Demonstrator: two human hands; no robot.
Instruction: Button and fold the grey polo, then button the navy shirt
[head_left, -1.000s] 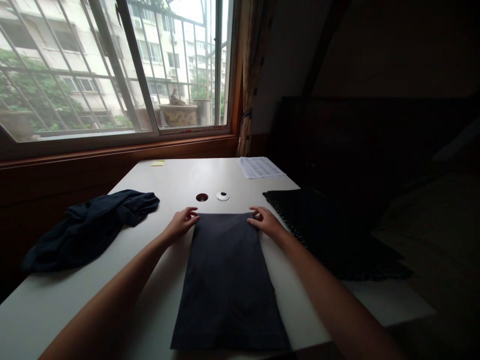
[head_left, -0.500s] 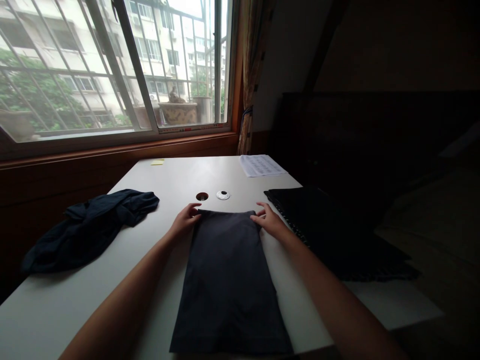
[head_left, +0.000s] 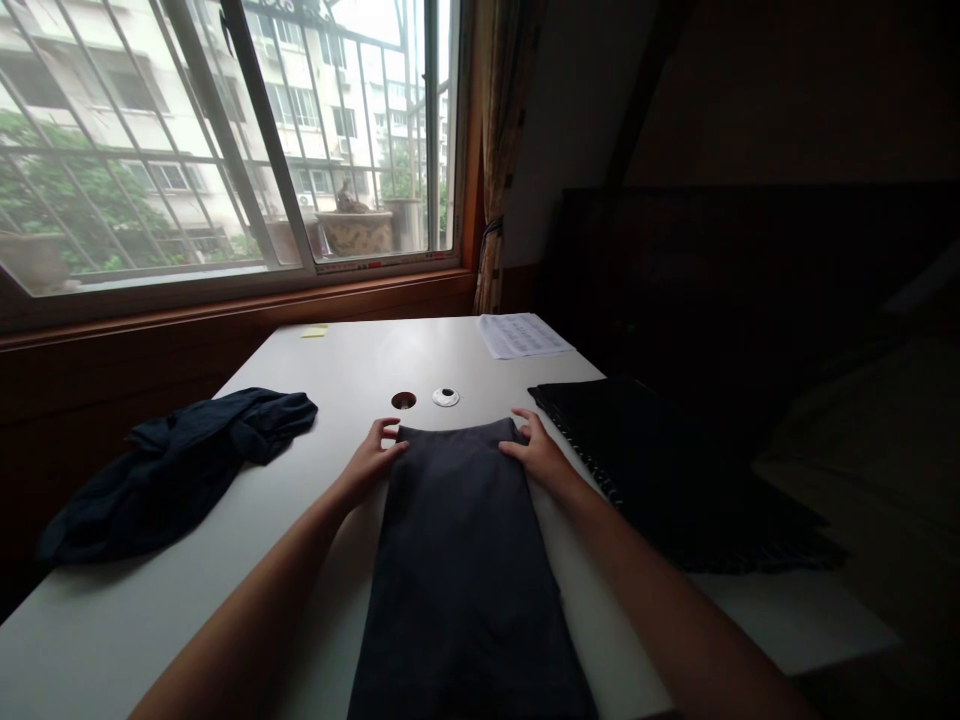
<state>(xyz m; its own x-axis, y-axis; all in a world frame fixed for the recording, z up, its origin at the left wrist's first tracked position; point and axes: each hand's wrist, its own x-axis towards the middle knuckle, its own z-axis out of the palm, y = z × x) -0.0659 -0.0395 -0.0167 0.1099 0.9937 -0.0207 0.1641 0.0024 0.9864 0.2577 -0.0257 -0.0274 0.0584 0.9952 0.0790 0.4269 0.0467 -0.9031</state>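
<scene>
A dark grey folded garment (head_left: pixel 461 560) lies lengthwise on the white table (head_left: pixel 345 360) in front of me. My left hand (head_left: pixel 375 455) grips its far left corner, thumb on top of the cloth and fingers curled at the edge. My right hand (head_left: pixel 534 450) grips the far right corner the same way. The far edge of the garment looks slightly raised between the two hands.
A crumpled dark blue garment (head_left: pixel 180 465) lies at the table's left. A round cable hole (head_left: pixel 403 400) and its white cap (head_left: pixel 445 397) sit just beyond the hands. A printed sheet (head_left: pixel 521 335) and a yellow note (head_left: pixel 313 331) lie far back. Dark folded fabric (head_left: pixel 660 460) lies right.
Both hands have closed in on the garment's far corners, thumbs now over the cloth, and the far edge has lifted a little. The view has tilted slightly.
</scene>
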